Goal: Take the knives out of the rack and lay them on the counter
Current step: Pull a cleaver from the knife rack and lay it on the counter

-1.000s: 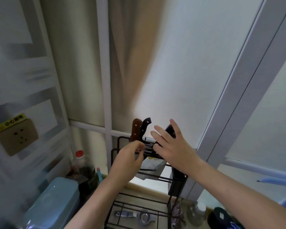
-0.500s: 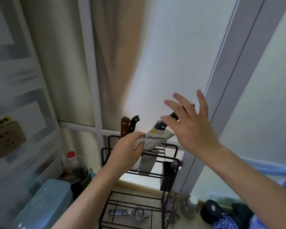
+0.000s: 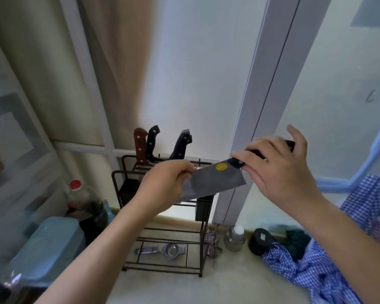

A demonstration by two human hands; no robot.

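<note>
A pale wall [image 3: 195,73] lit from the right, a beige curtain [image 3: 119,62] hanging left of it — frosted glass panels [image 3: 338,84] in white frames [image 3: 266,84] on both sides; cream surface [image 3: 184,288] below.

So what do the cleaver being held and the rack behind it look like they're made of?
Cleaver: the blade looks like dull grey steel with a matte, slightly mottled finish and a yellow sticker; the handle is black with a pale rivet, probably plastic or dark wood. Rack: thin dark rods, likely painted or coated metal wire, judging by the slim bars and open frame.
</note>
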